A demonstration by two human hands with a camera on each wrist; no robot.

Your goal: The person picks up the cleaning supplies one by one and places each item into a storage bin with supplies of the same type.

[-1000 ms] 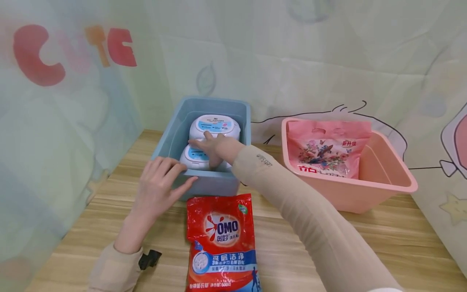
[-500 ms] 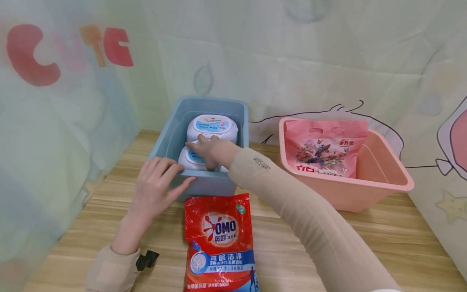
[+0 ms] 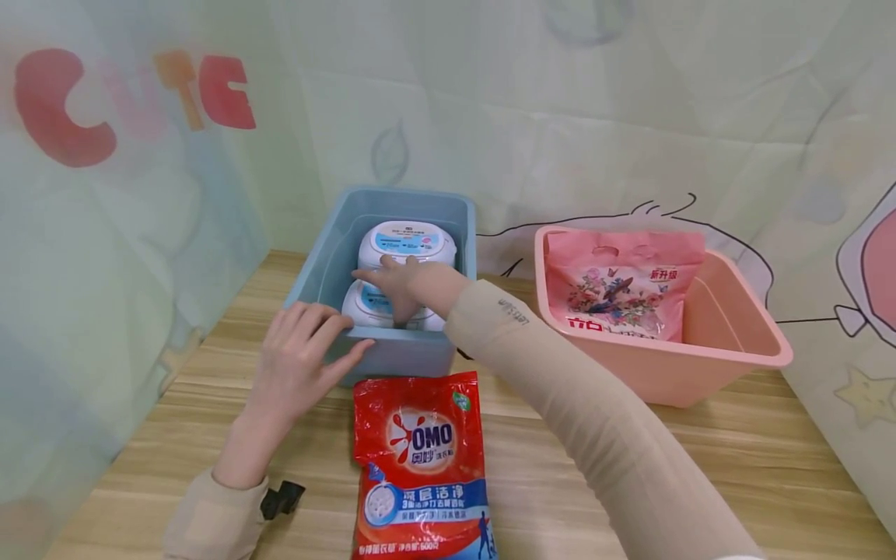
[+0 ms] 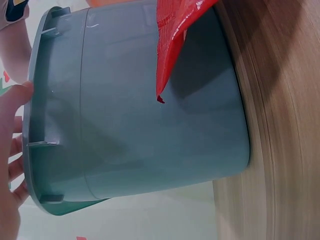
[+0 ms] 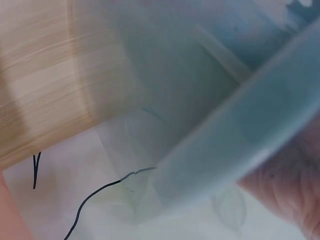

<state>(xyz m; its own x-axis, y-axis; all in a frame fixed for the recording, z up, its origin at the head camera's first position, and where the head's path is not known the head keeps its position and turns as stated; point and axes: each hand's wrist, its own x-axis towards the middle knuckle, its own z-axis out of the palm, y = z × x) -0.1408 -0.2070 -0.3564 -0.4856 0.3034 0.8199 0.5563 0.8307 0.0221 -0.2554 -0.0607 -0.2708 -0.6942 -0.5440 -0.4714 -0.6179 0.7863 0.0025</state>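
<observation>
A white lidded plastic tub with a blue label lies in the near end of the blue bin. My right hand reaches over the bin and grips this tub from above, hiding part of its lid. A similar white tub is behind it. At the bin's near left corner, my left hand holds the rim; in the left wrist view its thumb lies against that rim with the fingers beyond. The bin's rim is blurred in the right wrist view and hides much of the right hand.
A red OMO washing powder bag lies on the wooden table in front of the bin. To the right, a pink bin holds a pink flowered bag. Printed fabric stands behind.
The view has shifted slightly, so everything appears a little further left than a second ago. My right wrist has tilted a little over the near tub; the left hand stays at the rim.
</observation>
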